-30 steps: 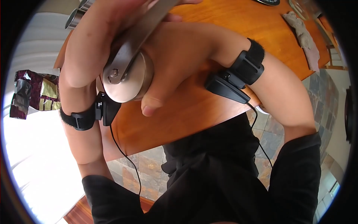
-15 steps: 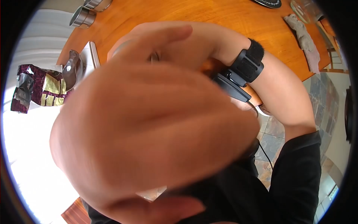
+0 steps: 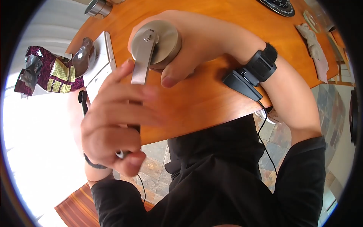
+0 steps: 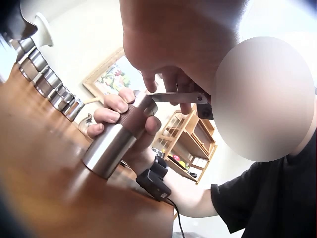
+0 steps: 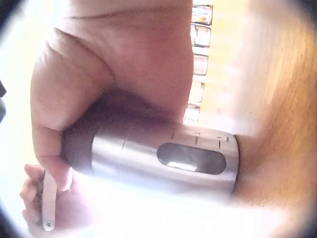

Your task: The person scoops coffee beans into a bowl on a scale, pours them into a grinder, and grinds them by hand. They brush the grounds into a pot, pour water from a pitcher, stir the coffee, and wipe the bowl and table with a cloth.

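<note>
The right hand (image 3: 194,39) grips a steel hand grinder (image 3: 168,45) around its dark band, its round top facing the head camera. A flat metal crank (image 3: 141,68) runs from that top toward the body. The left hand (image 3: 107,126), slightly blurred, has its fingers curled around the crank's outer end; the knob is mostly hidden. In the left wrist view the grinder (image 4: 106,148) stands tilted, its base at the wooden table. Low on the steel body (image 5: 119,153), a window with printed marks shows in the right wrist view.
On the left edge of the table (image 3: 204,98) lie a purple foil bag (image 3: 47,72), a brown transparent scoop-like piece (image 3: 83,56) and a white flat object (image 3: 104,51). Steel canisters (image 3: 98,8) stand behind. A greyish cloth (image 3: 314,47) and black plate (image 3: 280,5) are at right.
The left hand has swept round from above the grinder to the side near the body. The crank has swung from pointing away to pointing toward the body. The grinder's top sits farther from the body.
</note>
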The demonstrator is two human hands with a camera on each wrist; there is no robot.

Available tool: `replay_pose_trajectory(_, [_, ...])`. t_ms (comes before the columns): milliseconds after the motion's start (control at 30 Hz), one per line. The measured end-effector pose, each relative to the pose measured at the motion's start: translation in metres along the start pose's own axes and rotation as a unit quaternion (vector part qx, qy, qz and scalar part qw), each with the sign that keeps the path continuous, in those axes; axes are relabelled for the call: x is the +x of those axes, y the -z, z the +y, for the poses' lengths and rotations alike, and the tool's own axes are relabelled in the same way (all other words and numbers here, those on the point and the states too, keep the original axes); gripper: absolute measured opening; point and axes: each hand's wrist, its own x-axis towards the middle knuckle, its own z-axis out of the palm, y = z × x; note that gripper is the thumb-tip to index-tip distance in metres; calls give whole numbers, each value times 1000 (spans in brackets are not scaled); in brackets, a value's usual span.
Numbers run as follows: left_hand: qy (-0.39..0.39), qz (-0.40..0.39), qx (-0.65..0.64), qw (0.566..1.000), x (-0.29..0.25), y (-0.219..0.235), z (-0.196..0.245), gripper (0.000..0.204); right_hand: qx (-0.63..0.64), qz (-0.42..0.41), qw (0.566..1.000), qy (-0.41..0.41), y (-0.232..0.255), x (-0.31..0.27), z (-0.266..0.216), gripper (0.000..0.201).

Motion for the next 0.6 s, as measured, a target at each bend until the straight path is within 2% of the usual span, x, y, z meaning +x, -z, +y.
replay_pose_trajectory(33, [6,-3,-4,1000,-2,5,-2,39,13,-2,1000,-21,0,0,-6,26])
replay_pose_trajectory(67, [4,27,38,999,-4,5,-3,33,27,-3,999,-41,0,-1,-9,25])
replay_pose_trajectory(167, [-13,52,109,993,-10,11,-9,25,26,-24,997,-68,2,0,-10,26])
replay_pose_trajectory(200, [-9,93,111,989,-11,11,-15,24,26,-24,997,-65,2,0,-11,26])
replay_pose_trajectory(233, [-4,134,114,984,-12,11,-20,23,22,-20,997,-67,3,1,-12,36])
replay_pose_trajectory(267, [1,141,140,980,-15,15,-24,23,17,-16,997,-68,3,1,-13,47])
replay_pose_trajectory(300, [-8,131,155,979,-16,22,-31,20,18,-17,998,-65,2,1,-12,47])
replay_pose_trajectory(367, [42,121,195,972,-17,32,-39,22,-8,0,1000,-29,1,1,-9,30])
replay_pose_trajectory(433, [73,171,147,971,-11,32,-53,23,0,-9,999,-47,3,0,-15,32])
replay_pose_trajectory(533, [118,183,163,962,6,38,-65,23,12,-32,996,-77,4,0,-18,39])
replay_pose_trajectory(600, [177,178,124,960,22,40,-72,23,20,-46,995,-85,5,-1,-16,45])
